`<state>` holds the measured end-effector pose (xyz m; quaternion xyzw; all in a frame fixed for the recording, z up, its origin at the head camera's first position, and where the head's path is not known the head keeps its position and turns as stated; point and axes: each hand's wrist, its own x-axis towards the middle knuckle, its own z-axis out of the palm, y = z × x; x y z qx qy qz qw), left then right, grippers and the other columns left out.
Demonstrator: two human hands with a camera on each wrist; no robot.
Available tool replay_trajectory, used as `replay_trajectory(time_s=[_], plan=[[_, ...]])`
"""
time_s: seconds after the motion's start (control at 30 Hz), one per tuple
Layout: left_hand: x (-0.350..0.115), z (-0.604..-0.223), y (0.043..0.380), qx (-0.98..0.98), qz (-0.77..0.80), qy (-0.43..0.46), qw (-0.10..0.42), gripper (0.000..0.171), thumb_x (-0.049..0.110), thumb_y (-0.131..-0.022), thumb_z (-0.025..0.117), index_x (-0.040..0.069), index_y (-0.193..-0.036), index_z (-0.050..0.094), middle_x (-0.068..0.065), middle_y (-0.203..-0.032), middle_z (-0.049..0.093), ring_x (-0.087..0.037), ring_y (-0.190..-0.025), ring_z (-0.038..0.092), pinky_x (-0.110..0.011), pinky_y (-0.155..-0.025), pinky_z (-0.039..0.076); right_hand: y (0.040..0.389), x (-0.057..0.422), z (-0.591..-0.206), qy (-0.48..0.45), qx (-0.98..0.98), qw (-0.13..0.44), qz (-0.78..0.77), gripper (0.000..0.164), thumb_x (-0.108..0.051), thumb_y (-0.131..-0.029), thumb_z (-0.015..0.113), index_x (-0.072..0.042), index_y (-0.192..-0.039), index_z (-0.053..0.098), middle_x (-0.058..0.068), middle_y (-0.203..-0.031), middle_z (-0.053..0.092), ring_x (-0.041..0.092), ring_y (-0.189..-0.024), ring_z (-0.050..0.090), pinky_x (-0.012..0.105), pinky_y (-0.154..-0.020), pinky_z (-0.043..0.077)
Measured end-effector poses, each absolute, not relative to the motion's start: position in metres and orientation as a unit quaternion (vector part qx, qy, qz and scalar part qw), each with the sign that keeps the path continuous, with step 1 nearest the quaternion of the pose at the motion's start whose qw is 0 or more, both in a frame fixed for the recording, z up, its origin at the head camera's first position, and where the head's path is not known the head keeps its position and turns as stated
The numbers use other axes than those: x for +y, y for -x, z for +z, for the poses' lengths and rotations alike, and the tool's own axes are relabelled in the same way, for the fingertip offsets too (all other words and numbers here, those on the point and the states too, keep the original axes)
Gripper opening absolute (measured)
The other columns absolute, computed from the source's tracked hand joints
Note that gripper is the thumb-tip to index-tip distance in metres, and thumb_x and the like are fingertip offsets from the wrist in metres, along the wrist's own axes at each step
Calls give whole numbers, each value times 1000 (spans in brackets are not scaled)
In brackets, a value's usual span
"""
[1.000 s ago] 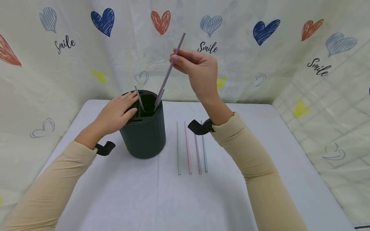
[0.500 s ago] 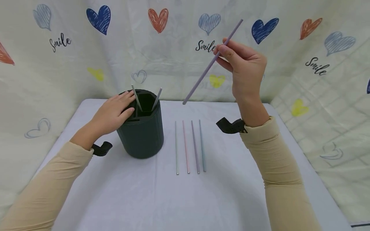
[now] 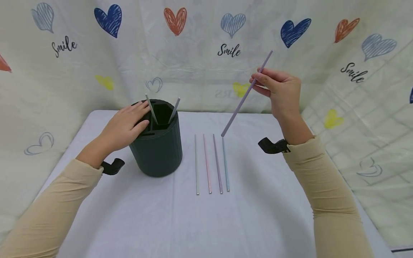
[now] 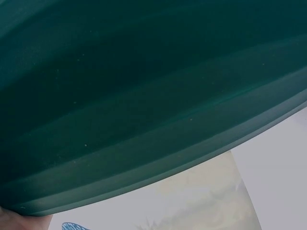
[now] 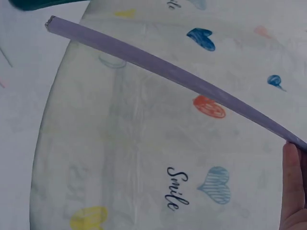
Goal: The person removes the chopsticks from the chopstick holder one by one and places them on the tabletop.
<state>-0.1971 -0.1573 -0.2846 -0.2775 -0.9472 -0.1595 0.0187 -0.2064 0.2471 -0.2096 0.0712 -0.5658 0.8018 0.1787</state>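
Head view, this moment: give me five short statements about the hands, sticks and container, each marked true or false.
1. The right hand holds a purple stick. True.
2. The dark green container stands upright on the table. True.
3. Both hands hold sticks. False: the left hand rests on the container's top.
4. Two sticks lean inside the container. True.
5. Three sticks lie on the table. False: four do, a green stick, pink stick, second purple stick and blue stick.

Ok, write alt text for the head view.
A person's right hand pinches a purple stick above a white table. Their left hand rests on a dark green divided holder with two sticks inside; four sticks lie beside it.
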Motion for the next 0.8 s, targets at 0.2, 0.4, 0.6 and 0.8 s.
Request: replay_trajectory(time_s=[0.2, 0.4, 0.6, 0.8], plan=[[-156, -285, 195, -946, -163, 278, 22, 57, 30, -107, 37, 1, -156, 29, -17, -165, 22, -38, -154, 17, -56, -126, 14, 209, 261, -220, -39, -583, 123, 802, 14, 2, -79, 78, 3, -93, 79, 10, -79, 77, 21, -73, 76, 31, -72, 63], [-156, -285, 194, -947, -164, 275, 21, 57, 29, -107, 38, 0, -155, 29, -17, -165, 23, -38, -154, 17, -55, -126, 13, 217, 271, -233, -17, -606, 72, 792, 10, 1, -82, 76, 0, -92, 80, 7, -80, 78, 19, -73, 76, 29, -72, 63], [-155, -285, 194, -948, -161, 275, 22, 56, 28, -107, 37, 0, -155, 29, -17, -165, 22, -38, -154, 17, -55, -126, 14, 224, 277, -250, 0, -641, 30, 767, 8, -2, -85, 74, -4, -89, 81, 4, -79, 78, 16, -74, 76, 26, -72, 62], [-155, -284, 194, -948, -164, 273, 23, 56, 28, -107, 38, 1, -155, 29, -17, -165, 22, -38, -154, 17, -55, -126, 14, 231, 285, -271, 35, -683, -25, 729, 12, -6, -89, 71, -12, -84, 81, 0, -80, 78, 12, -75, 75, 23, -72, 62]])
